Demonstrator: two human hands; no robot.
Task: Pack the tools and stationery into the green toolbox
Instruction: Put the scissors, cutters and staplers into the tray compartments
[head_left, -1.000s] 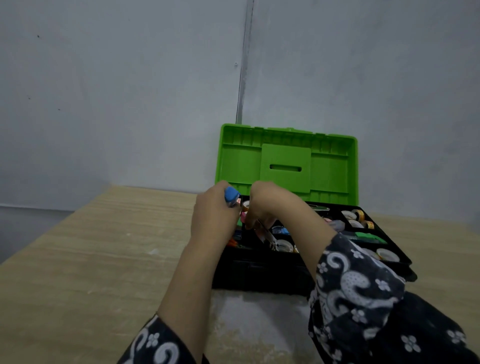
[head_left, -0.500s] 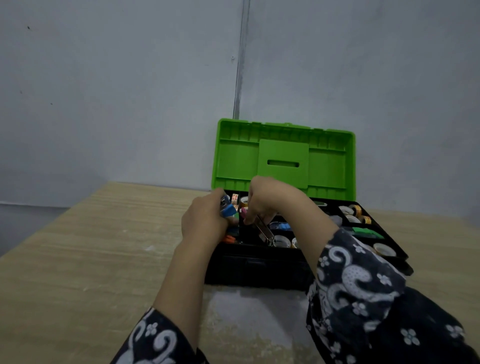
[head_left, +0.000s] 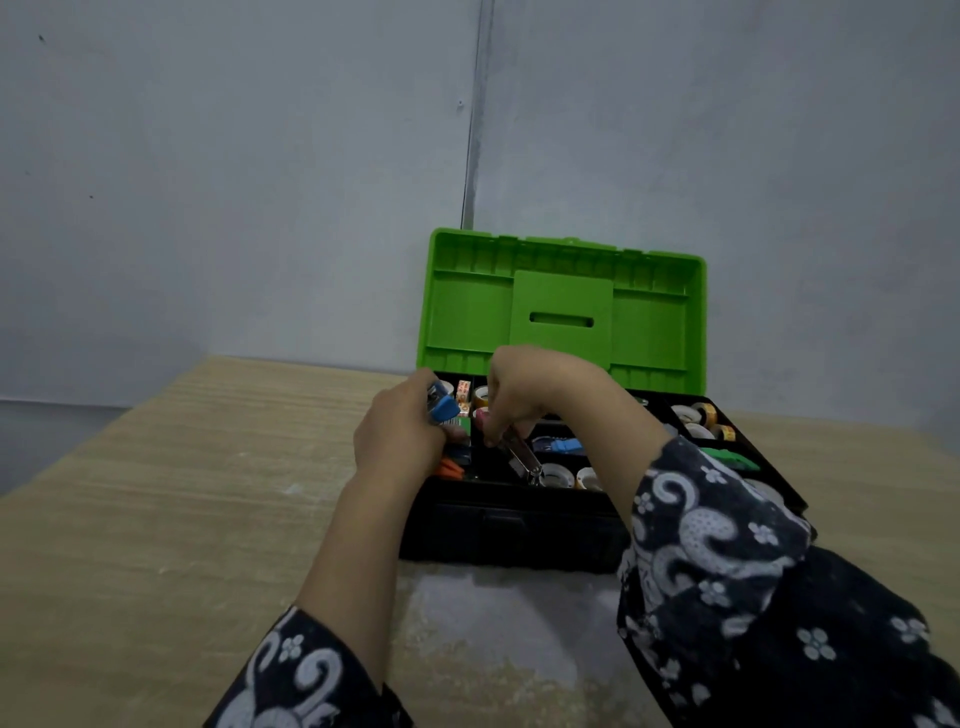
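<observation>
Grip, left hand (head_left: 400, 436): curled round a blue-capped tool (head_left: 442, 407), blue end poking up past the thumb side, over the box's left end.
Grip, right hand (head_left: 519, 392): fingertips pinching the top of a metal tool (head_left: 522, 457), slanting down into the tray just below.
Green toolbox (head_left: 566, 317): directly behind both hands, lid standing open, black tray under the fingers.
Tray contents: blue clip (head_left: 563, 446) just right of the metal tool; tape rolls (head_left: 557, 474) at its lower tip; more tape rolls (head_left: 702, 415) far right; orange piece (head_left: 450, 467) beneath the left hand.
Wooden table (head_left: 156, 493): under the box.
Patterned sleeves (head_left: 727, 545): near edge.
</observation>
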